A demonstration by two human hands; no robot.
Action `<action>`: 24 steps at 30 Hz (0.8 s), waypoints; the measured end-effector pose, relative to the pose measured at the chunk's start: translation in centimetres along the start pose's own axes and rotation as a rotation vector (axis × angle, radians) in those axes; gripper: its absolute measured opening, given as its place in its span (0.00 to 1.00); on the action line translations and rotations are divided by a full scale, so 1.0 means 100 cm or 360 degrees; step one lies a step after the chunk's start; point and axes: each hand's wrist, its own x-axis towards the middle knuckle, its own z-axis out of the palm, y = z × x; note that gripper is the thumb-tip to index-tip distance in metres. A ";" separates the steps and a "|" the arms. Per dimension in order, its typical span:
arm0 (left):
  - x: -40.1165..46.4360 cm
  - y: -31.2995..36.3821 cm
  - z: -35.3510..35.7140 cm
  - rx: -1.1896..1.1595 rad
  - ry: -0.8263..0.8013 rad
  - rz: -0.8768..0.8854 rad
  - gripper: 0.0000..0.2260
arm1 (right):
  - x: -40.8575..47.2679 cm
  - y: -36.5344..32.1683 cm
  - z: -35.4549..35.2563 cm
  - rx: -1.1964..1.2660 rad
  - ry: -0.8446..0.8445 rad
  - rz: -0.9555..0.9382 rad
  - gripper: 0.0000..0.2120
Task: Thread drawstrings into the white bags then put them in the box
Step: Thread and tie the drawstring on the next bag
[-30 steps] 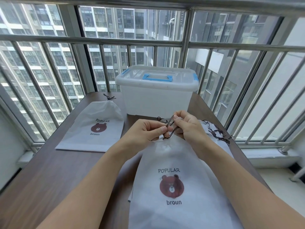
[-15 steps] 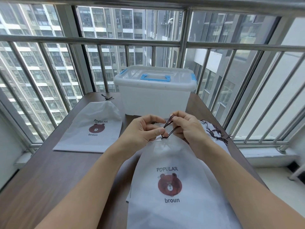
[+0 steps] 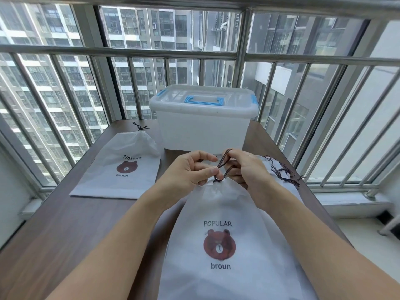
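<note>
While both hands work at the gathered neck of the near bag, progress stands as follows.

Near bag: the white bag (image 3: pixel 225 215) lies flat on the table (image 3: pixel 65 224), its mouth cinched and a dark drawstring (image 3: pixel 223 167) coming out of it; threading looks all but finished.
Left hand: the left hand (image 3: pixel 190 169) pinches the cord between thumb and forefinger just above the neck.
Right hand: the right hand (image 3: pixel 246 167) has its fingers curled round the cord's upper loop.
Finished bag: a second bag (image 3: pixel 121 169) lies at left with its cord tied, not yet boxed.
Spare cords: loose drawstrings (image 3: pixel 281 172) lie to the right, on what seems to be more bags.
Box: the plastic box (image 3: pixel 203 124) stands beyond the hands, lid on; by this view, no bag has gone in.
</note>
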 end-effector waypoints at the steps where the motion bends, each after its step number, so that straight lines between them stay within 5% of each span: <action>1: 0.000 0.000 0.000 0.0006 0.0006 0.0001 0.06 | 0.000 0.000 0.000 -0.0018 -0.0003 0.0005 0.12; 24: -0.004 0.003 0.002 -0.0032 -0.0050 0.0083 0.02 | 0.003 0.004 -0.001 0.0096 -0.0114 0.0047 0.15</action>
